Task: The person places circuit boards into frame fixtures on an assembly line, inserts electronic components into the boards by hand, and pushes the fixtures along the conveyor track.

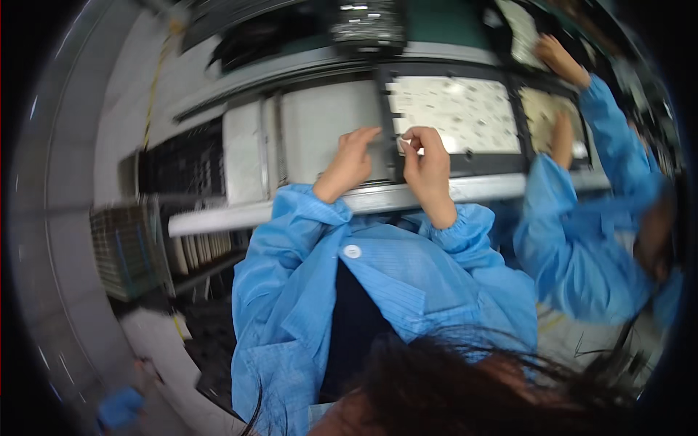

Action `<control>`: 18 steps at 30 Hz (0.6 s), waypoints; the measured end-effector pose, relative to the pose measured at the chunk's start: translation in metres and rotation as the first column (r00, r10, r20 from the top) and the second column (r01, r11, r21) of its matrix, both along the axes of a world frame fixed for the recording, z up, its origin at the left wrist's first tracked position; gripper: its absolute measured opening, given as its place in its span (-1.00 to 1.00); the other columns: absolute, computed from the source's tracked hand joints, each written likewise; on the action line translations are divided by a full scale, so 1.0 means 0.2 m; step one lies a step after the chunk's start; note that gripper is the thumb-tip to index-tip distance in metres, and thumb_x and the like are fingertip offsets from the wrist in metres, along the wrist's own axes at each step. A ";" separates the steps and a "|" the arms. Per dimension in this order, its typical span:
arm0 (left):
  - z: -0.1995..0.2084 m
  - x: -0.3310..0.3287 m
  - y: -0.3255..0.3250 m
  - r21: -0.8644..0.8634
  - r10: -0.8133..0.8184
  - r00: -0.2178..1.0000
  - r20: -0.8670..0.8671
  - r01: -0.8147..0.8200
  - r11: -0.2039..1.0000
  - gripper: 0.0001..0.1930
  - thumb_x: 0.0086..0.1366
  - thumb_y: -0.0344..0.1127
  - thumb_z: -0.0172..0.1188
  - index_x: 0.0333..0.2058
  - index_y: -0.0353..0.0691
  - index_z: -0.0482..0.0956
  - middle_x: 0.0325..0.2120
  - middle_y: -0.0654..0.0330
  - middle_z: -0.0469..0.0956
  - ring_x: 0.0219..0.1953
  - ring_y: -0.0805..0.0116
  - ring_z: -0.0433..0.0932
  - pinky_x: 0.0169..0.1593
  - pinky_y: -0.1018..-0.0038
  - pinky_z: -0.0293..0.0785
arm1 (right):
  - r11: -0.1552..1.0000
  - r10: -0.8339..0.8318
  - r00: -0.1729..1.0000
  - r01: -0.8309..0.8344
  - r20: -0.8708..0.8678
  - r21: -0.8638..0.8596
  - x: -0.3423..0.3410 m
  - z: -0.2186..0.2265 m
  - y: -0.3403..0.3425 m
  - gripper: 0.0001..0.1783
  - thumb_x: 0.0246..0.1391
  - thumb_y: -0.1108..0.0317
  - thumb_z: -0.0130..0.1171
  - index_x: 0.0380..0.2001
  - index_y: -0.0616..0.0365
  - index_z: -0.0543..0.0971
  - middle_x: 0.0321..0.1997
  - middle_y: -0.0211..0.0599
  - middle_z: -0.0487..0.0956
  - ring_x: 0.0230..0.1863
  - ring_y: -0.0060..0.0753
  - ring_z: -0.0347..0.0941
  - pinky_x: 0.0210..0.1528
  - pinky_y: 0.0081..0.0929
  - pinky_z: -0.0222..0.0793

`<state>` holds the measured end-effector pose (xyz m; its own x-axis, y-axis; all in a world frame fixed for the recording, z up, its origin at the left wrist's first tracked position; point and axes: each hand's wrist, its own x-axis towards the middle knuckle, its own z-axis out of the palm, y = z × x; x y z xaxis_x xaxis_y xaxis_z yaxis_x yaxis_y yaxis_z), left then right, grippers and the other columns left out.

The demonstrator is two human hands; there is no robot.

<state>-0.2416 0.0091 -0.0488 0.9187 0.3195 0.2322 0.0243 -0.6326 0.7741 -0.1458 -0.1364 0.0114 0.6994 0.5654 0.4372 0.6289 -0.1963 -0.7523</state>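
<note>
A cream-coloured panel (454, 109) dotted with many small dark marks or parts lies in a black frame (390, 87) in front of me. My right hand (427, 163) is over the panel's near left corner, thumb and forefinger pinched together. A small pale bit shows at those fingertips, too blurred to name. To its left, my left hand (350, 161) hovers by the left bar of the frame, its fingers stretched toward the right. It seems to hold nothing.
A pale metal rail (218, 219) runs along the near side. Beside the frame is a grey flat surface (331, 109). At right, a co-worker in a blue sleeve (549, 192) reaches over a second framed panel (542, 109). Black trays (185, 160) stand at left; a clear-wrapped stack (369, 25) sits behind.
</note>
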 end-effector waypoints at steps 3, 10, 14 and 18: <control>0.06 -0.29 -0.03 0.203 0.472 0.878 0.077 -0.477 0.855 -0.41 0.15 -0.55 0.04 0.22 -0.25 0.30 0.21 -0.14 0.26 0.25 -0.16 0.17 0.32 0.14 0.09 | 0.933 0.359 0.933 -0.358 0.035 -0.039 -0.03 -0.05 0.14 -0.80 0.05 0.59 0.17 -0.22 0.21 0.58 -0.36 -0.21 0.60 -0.36 -0.30 0.53 -0.30 -0.48 0.42; 0.33 -1.63 -0.56 0.336 0.923 -0.305 0.236 -0.865 -0.372 -0.47 0.29 -0.27 0.12 0.21 -0.26 0.27 0.25 -0.29 0.06 0.26 -0.38 0.01 0.26 -0.15 0.05 | 0.581 0.740 0.557 -0.812 -0.376 -0.060 -0.38 -0.04 0.17 -0.68 0.32 0.35 -0.01 0.06 0.26 0.51 0.01 -0.18 0.57 0.05 -0.39 0.49 0.08 -0.51 0.39; 0.58 -2.67 -1.26 0.573 0.333 -0.943 0.002 -0.272 -0.773 -0.33 0.25 0.04 0.09 0.20 -0.28 0.21 0.26 -0.35 0.00 0.31 -0.50 -0.10 0.18 -0.51 -0.14 | 0.348 0.893 0.318 -0.936 -0.318 0.043 -0.97 -0.01 0.08 -0.75 0.29 0.43 0.01 -0.03 0.28 0.54 -0.07 -0.13 0.61 -0.01 -0.31 0.54 0.04 -0.47 0.42; 0.22 -2.76 -1.97 0.488 0.108 -0.891 -0.440 -0.338 -0.805 -0.33 0.24 0.11 0.04 0.04 -0.46 0.49 0.08 -0.30 0.43 0.23 -0.27 0.28 0.27 -0.16 0.07 | 0.051 0.959 0.075 -0.994 -0.274 -0.096 -0.71 0.01 0.16 -0.79 0.20 0.42 0.10 -0.12 0.18 0.59 -0.14 -0.05 0.62 -0.08 -0.05 0.56 -0.03 -0.33 0.45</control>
<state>-0.7930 -0.3854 -0.0054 -0.9970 -0.0227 -0.0735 -0.0414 0.9635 0.2646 -0.2885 -0.1053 0.0143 -0.5437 0.8213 0.1728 0.3013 0.3832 -0.8732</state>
